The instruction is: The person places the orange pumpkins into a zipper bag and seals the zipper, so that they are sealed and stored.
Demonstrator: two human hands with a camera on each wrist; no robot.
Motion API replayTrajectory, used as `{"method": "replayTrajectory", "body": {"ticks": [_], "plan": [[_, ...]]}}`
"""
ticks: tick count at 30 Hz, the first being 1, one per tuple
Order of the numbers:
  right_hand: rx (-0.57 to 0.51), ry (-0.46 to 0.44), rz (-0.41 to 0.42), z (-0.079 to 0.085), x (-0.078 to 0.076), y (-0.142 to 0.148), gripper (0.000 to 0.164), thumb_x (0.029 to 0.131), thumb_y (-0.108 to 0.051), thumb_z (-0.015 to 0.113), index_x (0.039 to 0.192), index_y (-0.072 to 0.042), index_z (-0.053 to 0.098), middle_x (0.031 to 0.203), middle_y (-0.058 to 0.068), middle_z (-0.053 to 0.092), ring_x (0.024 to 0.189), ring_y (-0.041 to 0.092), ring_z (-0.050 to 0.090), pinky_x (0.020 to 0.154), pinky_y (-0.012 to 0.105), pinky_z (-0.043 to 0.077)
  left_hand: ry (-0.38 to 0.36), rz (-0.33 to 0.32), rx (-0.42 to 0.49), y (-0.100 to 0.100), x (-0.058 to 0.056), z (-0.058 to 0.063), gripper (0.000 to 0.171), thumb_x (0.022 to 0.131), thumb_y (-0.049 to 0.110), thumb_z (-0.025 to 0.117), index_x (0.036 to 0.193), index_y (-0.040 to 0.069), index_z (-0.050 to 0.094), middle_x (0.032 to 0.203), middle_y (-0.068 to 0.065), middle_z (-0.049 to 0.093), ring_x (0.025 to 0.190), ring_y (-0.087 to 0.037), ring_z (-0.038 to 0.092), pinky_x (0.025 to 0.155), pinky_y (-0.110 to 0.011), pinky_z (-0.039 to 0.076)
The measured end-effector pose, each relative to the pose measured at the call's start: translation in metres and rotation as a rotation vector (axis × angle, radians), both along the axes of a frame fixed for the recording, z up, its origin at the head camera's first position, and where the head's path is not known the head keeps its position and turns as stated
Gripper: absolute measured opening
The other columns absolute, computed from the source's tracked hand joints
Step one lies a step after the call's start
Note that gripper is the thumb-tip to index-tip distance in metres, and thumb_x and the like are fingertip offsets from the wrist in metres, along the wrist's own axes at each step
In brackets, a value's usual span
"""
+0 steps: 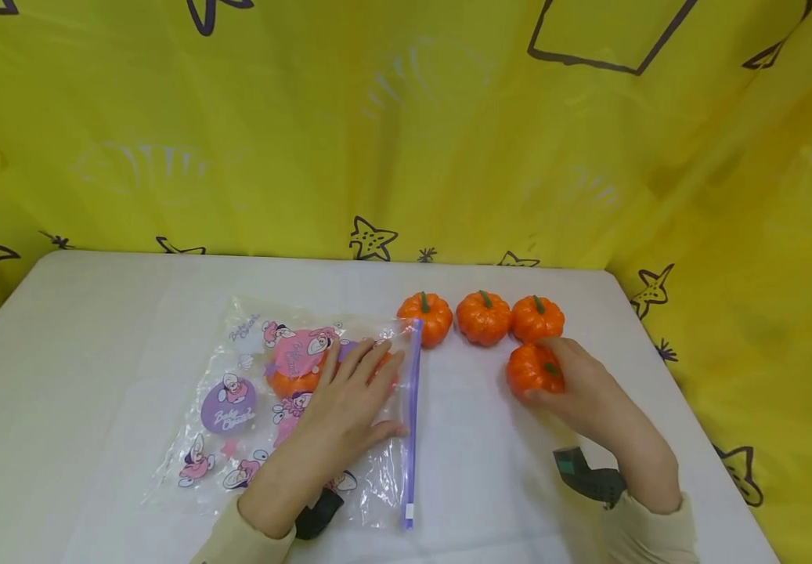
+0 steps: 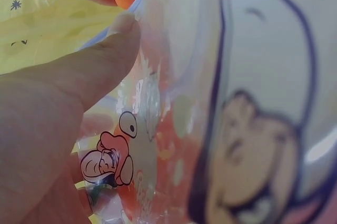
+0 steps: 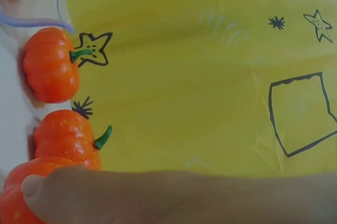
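Observation:
A clear zip bag (image 1: 229, 450) with pink and purple cartoon prints lies on the table, its purple zip edge (image 1: 413, 439) facing right. Orange pumpkin shapes (image 1: 293, 384) show through the plastic. Across the top of the bag rests my left hand (image 1: 345, 407), fingers extended over the pumpkins inside; the left wrist view shows its thumb (image 2: 100, 63) stretched out along the plastic. My right hand (image 1: 596, 399) grips a small toy pumpkin (image 1: 528, 372) with a green stem, thumb on the near side and fingers behind. In the right wrist view that pumpkin (image 3: 21, 195) appears at the lower left.
Three more toy pumpkins stand in a row behind: one at the bag's zip edge (image 1: 427, 321), a middle one (image 1: 485, 317) and a right one (image 1: 538, 317) close behind the held pumpkin. The white table (image 1: 95, 329) ends at a yellow patterned curtain (image 1: 272, 157).

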State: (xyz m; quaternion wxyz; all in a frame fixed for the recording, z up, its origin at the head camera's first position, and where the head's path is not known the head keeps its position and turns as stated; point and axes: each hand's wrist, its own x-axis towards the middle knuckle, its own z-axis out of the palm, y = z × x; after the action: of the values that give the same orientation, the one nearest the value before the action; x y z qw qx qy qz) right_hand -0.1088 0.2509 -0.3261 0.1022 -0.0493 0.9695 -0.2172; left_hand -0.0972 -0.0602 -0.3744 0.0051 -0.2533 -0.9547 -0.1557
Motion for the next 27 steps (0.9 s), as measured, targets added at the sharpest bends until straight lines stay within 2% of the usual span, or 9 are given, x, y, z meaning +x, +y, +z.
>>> {"method": "replayTrajectory", "body": {"ticks": [9, 15, 27], "plan": [[0.038, 0.078, 0.057, 0.009, 0.001, -0.017, 0.065, 0.085, -0.019, 0.077, 0.139, 0.002, 0.047, 0.136, 0.024, 0.052, 0.119, 0.042, 0.053, 0.103, 0.062, 0.044, -0.019, 0.002, 0.001, -0.002, 0.0, 0.001, 0.093, 0.078, 0.055, 0.076, 0.154, 0.018, 0.036, 0.159, -0.009, 0.036, 0.149, -0.031, 0.028, 0.123, -0.062, 0.007], [0.034, 0.133, 0.132, 0.017, 0.001, -0.037, 0.059, 0.085, -0.015, 0.076, 0.134, 0.002, 0.05, 0.135, 0.022, 0.055, 0.126, 0.041, 0.049, 0.106, 0.06, 0.042, -0.022, -0.003, 0.006, 0.0, 0.0, 0.001, 0.092, 0.078, 0.055, 0.076, 0.153, 0.018, 0.037, 0.159, -0.009, 0.036, 0.149, -0.031, 0.029, 0.122, -0.063, 0.008], [0.003, 0.146, 0.239, -0.004, -0.002, -0.068, 0.066, 0.082, -0.019, 0.081, 0.139, -0.007, 0.052, 0.142, 0.014, 0.054, 0.131, 0.035, 0.051, 0.109, 0.054, 0.044, 0.006, 0.001, 0.0, 0.0, 0.0, 0.0, 0.09, 0.077, 0.055, 0.077, 0.151, 0.018, 0.041, 0.158, -0.009, 0.038, 0.148, -0.032, 0.031, 0.122, -0.062, 0.009]]}}
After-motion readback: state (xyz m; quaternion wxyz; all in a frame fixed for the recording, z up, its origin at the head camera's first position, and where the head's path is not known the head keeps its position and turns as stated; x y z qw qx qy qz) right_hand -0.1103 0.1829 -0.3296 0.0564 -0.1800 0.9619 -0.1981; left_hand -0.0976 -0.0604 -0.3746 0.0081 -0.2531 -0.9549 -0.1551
